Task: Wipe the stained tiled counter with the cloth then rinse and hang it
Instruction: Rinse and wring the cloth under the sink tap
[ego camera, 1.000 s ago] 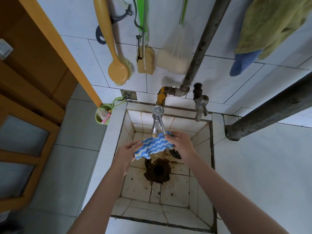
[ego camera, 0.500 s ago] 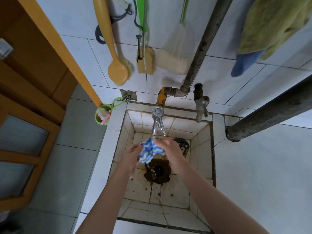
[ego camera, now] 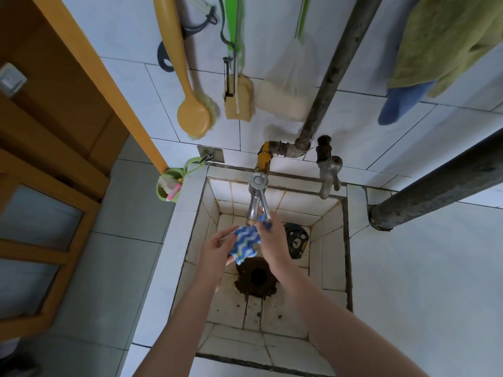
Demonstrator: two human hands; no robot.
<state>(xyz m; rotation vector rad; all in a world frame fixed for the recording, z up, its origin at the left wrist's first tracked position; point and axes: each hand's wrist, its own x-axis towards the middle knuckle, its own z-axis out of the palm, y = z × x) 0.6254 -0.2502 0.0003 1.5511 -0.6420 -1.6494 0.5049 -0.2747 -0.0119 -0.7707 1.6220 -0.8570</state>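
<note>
A small blue-and-white wavy-striped cloth (ego camera: 245, 244) is bunched up just under the spout of the chrome tap (ego camera: 256, 197), above the tiled sink's (ego camera: 330, 270) rusty drain (ego camera: 257, 277). My left hand (ego camera: 216, 247) holds the cloth's left side from below. Gripping its right side is my right hand (ego camera: 273, 242), whose fingers reach up to the tap's lever, with a bit of blue cloth showing at the fingertips. Whether water runs cannot be seen.
A yellow brush (ego camera: 190, 110), sponges and a bagged sponge (ego camera: 283, 99) hang on the tiled wall above. Green and blue towels (ego camera: 435, 50) hang top right. A second old tap (ego camera: 328, 170), a dark round object (ego camera: 295, 240) in the sink, a green cup (ego camera: 168, 186) and a wooden door (ego camera: 40, 159) surround the sink.
The cloth went from spread flat between both hands to bunched up. My right hand has risen toward the tap's lever while my left stays under the cloth.
</note>
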